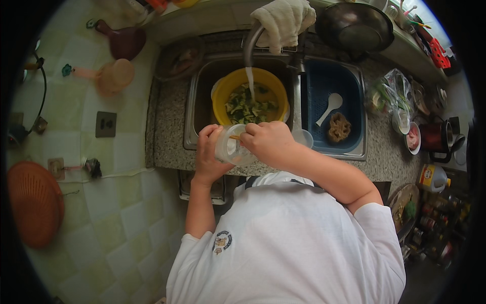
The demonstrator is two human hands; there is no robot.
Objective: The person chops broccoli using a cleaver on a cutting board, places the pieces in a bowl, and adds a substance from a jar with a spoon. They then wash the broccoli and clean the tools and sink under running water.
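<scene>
My left hand [208, 152] grips a clear plastic container [239, 152], tilted so its mouth faces my right side. My right hand [267, 144] is closed on a thin brown stick-like utensil [234, 137] whose end reaches into or across the container. A round clear lid [303, 138] shows just behind my right wrist. Beyond both hands, a yellow plastic basin [221, 110] stands in the left sink bowl, with chopped leafy greens [246, 106] in water. Water runs into it from the curved metal faucet [253, 43].
The right sink bowl holds a blue basket [317, 79] with a white rice paddle [330, 108] and a brown scrubber [339, 128]. A cloth [283, 22] drapes over the faucet. A wok [355, 28] stands behind; a bowl of meat [412, 138] and plastic bags [396, 95] sit right.
</scene>
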